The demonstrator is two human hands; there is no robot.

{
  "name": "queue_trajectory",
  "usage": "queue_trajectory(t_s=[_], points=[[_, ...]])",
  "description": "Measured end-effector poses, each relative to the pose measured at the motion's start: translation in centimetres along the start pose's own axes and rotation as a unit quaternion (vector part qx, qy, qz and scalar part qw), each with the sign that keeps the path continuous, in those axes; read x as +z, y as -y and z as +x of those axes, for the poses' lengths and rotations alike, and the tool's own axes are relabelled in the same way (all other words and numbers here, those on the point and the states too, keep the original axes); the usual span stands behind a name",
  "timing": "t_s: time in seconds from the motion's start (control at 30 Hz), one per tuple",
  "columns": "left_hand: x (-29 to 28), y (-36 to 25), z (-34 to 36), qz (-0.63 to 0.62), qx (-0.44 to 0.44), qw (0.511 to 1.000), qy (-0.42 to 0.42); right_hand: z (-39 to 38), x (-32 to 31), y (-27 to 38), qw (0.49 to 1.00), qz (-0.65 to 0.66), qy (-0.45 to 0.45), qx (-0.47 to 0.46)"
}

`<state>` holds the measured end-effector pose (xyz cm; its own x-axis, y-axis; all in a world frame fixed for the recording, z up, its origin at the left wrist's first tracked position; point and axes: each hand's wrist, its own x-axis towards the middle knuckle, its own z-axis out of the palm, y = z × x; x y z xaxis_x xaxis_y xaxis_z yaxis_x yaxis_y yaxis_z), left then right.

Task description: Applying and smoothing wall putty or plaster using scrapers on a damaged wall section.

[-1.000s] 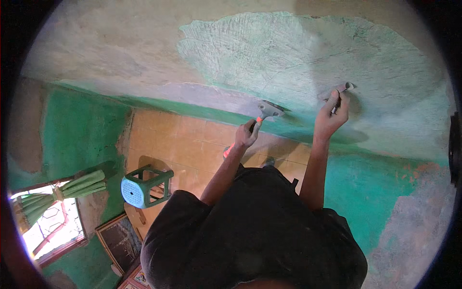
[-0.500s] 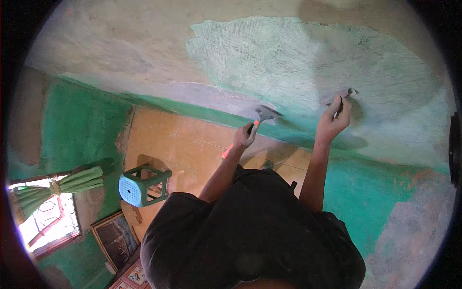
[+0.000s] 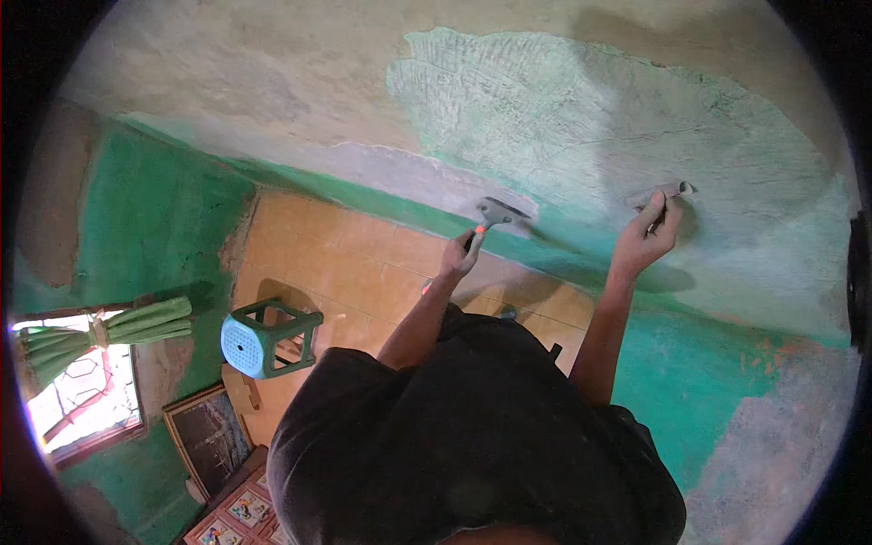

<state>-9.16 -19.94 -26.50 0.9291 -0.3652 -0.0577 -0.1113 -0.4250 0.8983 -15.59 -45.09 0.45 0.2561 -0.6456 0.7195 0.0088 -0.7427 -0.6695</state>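
Observation:
My left hand (image 3: 460, 256) is closed around the dark and orange handle of a scraper (image 3: 498, 213). Its wide grey blade lies at the lower edge of a pale, scraped patch of wall (image 3: 409, 168), just above a green band. Farther right, my right hand (image 3: 643, 241) pinches a rolled grey sheet (image 3: 670, 191), which looks like sandpaper, against the wall. Above both hands spreads a large area of chalky, light green old paint (image 3: 518, 100) with a ragged edge, bordered by bare grey-brown plaster (image 3: 272, 82).
A light blue plastic stool (image 3: 247, 345) stands on the orange tiled floor (image 3: 354, 263) to the left. Behind it, a framed picture (image 3: 209, 436) leans near a wooden piece with decorated panels (image 3: 245, 509). Green curtains (image 3: 136, 324) hang at a bright barred window (image 3: 86, 400).
The view has turned slightly, so the wall patch sits farther right. Both hands keep their grips; the scraper has shifted slightly left along the wall, and my right hand appears a little lower and farther right.

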Motion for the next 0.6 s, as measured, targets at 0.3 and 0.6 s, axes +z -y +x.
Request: queue_trajectory(t_s=[0.3, 0.6], points=[[-2.0, -3.2, 1.9, -0.019, 0.011, 1.0, 0.005, 0.0, -0.1, -0.4, 1.0, -0.016, -0.014, 0.01], [-3.2, 3.3, 1.1, -0.069, -0.051, 0.996, -0.008, -0.4, 0.4, 0.5, 0.998, -0.041, 0.0, 0.039]])
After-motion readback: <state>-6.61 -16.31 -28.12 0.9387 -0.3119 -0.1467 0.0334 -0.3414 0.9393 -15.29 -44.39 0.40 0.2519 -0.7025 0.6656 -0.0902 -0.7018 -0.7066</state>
